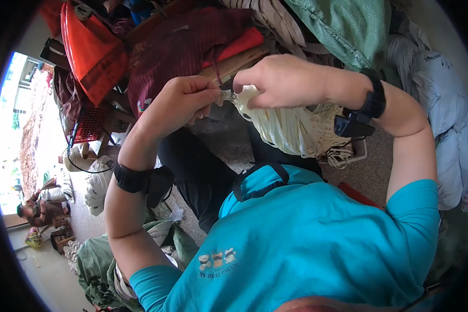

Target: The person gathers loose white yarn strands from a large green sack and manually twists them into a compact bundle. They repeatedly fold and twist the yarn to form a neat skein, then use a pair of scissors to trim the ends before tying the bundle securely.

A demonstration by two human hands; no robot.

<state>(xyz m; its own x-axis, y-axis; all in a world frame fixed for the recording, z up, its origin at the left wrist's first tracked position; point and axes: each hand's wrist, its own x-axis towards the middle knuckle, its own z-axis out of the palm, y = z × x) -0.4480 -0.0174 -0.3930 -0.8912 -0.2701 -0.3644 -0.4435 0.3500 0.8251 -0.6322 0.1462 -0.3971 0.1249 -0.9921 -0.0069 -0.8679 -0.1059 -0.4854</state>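
A thick bundle of cream, ribbon-like strands (283, 127) hangs in front of my knees, its loose ends fanning down to the right. My right hand (283, 83) is closed round the bundle near its gathered top, with a looped fold showing at the fingers. Just left of it, my left hand (192, 99) is closed in a pinch at the narrow tip of the same bundle. Both hands are close together over my lap. Something thin and dark shows below the left fingers, too small to make out.
Dark red striped cloth (166, 52) and a bright orange-red bag (88, 52) lie ahead to the left. A green woven sack (348, 31) is at the far right, with white filled sacks (442, 119) beside it. Another green sack (96, 265) lies left. A person (36, 208) sits farther off.
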